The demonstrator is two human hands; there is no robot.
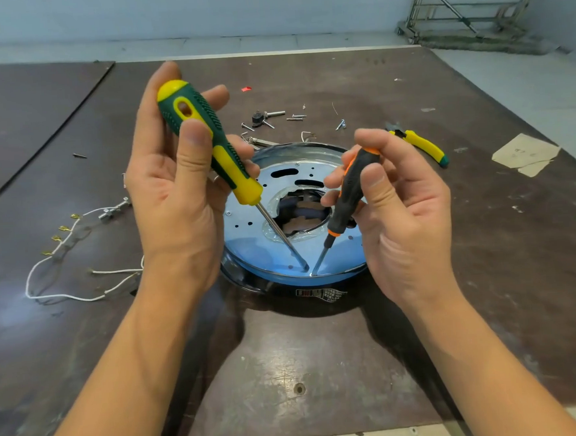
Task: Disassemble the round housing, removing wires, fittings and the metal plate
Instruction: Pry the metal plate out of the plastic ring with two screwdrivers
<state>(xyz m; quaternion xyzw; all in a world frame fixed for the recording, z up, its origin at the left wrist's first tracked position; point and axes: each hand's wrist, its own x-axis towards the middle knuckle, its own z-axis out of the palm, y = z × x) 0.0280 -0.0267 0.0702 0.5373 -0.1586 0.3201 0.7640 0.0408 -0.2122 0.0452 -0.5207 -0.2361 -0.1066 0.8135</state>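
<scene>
The round housing (284, 290) lies on the table between my hands, a shiny metal plate (258, 250) with a jagged centre hole set in its top. My left hand (173, 191) grips a green and yellow screwdriver (207, 138). Its shaft slants down to the plate's near edge. My right hand (400, 204) holds a smaller black and orange screwdriver (352, 187), whose tip meets the plate right beside the other tip. White wires with brass terminals (62, 245) lie loose on the table to the left.
Loose screws and small fittings (267, 118) are scattered behind the housing. Yellow-handled pliers (420, 142) lie at the right, with a scrap of brown paper (525, 154) further right. A metal frame (469, 11) stands at the back right, off the table.
</scene>
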